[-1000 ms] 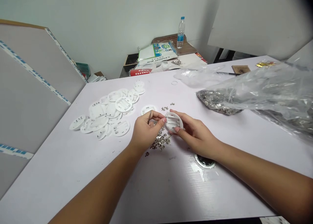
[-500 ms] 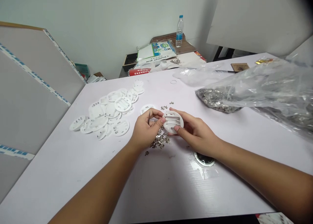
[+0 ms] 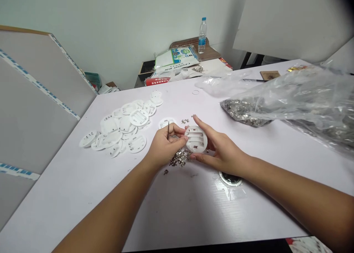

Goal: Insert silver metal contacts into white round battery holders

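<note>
A round white plastic battery cover (image 3: 196, 139), with long slots and small metal contacts, is tilted up above the table. My left hand (image 3: 167, 144) pinches its left edge, thumb in front. A thin dark tool (image 3: 168, 130) sticks up from the same hand; its kind is unclear. My right hand (image 3: 221, 146) curves around the cover's right side, thumb at the lower rim and index finger stretched past the top; its other fingers are partly hidden. Below the cover lies a heap of small metal clips (image 3: 180, 158). Another white cover (image 3: 166, 122) rests just behind my left hand.
Many white covers (image 3: 110, 125) lie piled at left. A clear plastic bag (image 3: 293, 102) containing metal parts covers the right side. A round black item (image 3: 231, 179) in clear wrap sits below my right wrist. Grey panels (image 3: 38, 87) border the left; a water bottle (image 3: 202, 37) stands behind.
My right thumb has moved off the cover's face down to its lower rim, and my right index finger has stretched upward. The dark tool in my left hand shows more clearly.
</note>
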A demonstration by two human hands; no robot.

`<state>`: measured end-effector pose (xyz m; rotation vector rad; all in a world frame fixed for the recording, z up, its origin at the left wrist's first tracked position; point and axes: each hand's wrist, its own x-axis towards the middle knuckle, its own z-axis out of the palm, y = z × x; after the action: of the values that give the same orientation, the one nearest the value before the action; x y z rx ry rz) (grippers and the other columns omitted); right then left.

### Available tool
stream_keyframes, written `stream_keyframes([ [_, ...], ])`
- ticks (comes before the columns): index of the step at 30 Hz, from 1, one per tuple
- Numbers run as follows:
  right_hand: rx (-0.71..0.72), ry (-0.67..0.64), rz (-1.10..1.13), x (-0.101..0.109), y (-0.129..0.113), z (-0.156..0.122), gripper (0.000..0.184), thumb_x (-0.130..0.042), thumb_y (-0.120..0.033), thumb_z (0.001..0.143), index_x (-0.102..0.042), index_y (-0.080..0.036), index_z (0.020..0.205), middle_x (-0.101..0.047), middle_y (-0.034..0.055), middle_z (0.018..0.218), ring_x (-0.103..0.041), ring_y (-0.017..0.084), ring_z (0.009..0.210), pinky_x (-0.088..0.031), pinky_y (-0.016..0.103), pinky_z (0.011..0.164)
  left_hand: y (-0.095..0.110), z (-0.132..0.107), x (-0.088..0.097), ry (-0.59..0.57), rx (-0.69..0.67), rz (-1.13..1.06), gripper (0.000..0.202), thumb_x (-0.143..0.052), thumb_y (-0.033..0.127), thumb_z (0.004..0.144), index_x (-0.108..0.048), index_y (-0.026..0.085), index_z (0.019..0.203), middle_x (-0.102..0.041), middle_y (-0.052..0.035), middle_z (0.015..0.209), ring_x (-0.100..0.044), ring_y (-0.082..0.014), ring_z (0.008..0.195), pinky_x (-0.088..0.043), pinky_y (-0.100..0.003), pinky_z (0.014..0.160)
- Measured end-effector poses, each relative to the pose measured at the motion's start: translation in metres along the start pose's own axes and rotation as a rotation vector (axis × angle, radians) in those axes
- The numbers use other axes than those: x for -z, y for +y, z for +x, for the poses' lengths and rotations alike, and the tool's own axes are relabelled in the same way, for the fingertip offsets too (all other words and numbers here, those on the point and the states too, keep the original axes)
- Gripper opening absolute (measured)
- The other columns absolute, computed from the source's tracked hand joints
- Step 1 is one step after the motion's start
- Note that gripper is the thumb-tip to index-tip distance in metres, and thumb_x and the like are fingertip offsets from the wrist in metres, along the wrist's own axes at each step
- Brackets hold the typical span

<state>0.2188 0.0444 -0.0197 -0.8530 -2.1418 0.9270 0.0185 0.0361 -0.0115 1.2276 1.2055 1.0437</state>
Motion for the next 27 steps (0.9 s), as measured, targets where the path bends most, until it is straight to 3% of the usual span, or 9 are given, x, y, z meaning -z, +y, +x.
stream_keyframes([
  [6,0.110,-0.004,-0.193,0.013,0.006,0.002,0.082,-0.069,-0.044,0.084,-0.028,-0.023,0.153,-0.063,0.0055,0.098,-0.054,0.015,0.067,-0.050,0.031,0.064,0.007,-0.005,0.005,-0.011,-0.083,0.429,0.030,-0.056,0.047,0.092,-0.059,0.022,0.109,-0.061,-0.0030,0.095,-0.041,-0.0065,0.054,-0.036,-0.025,0.054],
  [11,0.126,-0.147,-0.364,0.024,0.003,0.003,0.077,-0.067,-0.039,0.084,-0.033,-0.017,0.150,-0.061,0.0095,0.098,-0.059,0.024,0.088,-0.051,0.036,0.074,0.014,-0.010,0.008,-0.022,-0.155,0.743,0.026,-0.035,0.044,0.100,-0.046,0.022,0.109,-0.058,-0.0015,0.086,-0.049,-0.0130,0.066,-0.039,-0.029,0.062],
  [15,0.111,-0.225,-0.440,0.026,0.002,0.004,0.072,-0.067,-0.042,0.083,-0.040,-0.016,0.145,-0.060,0.0099,0.097,-0.058,0.025,0.092,-0.051,0.038,0.075,0.019,-0.011,0.011,-0.139,-0.102,0.909,0.018,-0.030,0.038,0.101,-0.039,0.022,0.105,-0.055,0.0021,0.078,-0.045,-0.0122,0.057,-0.033,-0.028,0.055],
  [20,0.135,-0.240,-0.423,0.024,0.003,0.004,0.074,-0.066,-0.040,0.085,-0.034,-0.014,0.147,-0.059,0.0119,0.105,-0.057,0.026,0.099,-0.052,0.039,0.078,0.020,-0.012,0.013,-0.279,-0.227,1.119,0.020,-0.030,0.027,0.100,-0.050,0.022,0.098,-0.057,0.0014,0.090,-0.044,-0.0106,0.060,-0.031,-0.027,0.053],
  [24,0.091,-0.280,-0.406,0.025,0.000,0.003,0.070,-0.063,-0.041,0.088,-0.035,-0.014,0.145,-0.058,0.0129,0.110,-0.056,0.027,0.104,-0.053,0.039,0.080,0.013,-0.011,0.013,-0.323,-0.326,1.191,0.031,-0.037,0.021,0.096,-0.057,0.027,0.119,-0.056,0.0013,0.099,-0.046,-0.0091,0.064,-0.032,-0.025,0.053],
  [27,0.055,-0.317,-0.386,0.027,-0.004,0.005,0.069,-0.062,-0.042,0.088,-0.034,-0.014,0.145,-0.057,0.0135,0.113,-0.056,0.027,0.107,-0.054,0.039,0.082,0.007,-0.010,0.013,-0.312,-0.371,1.216,0.039,-0.038,0.018,0.095,-0.056,0.024,0.129,-0.057,-0.0003,0.100,-0.045,-0.0088,0.064,-0.033,-0.024,0.052],
])
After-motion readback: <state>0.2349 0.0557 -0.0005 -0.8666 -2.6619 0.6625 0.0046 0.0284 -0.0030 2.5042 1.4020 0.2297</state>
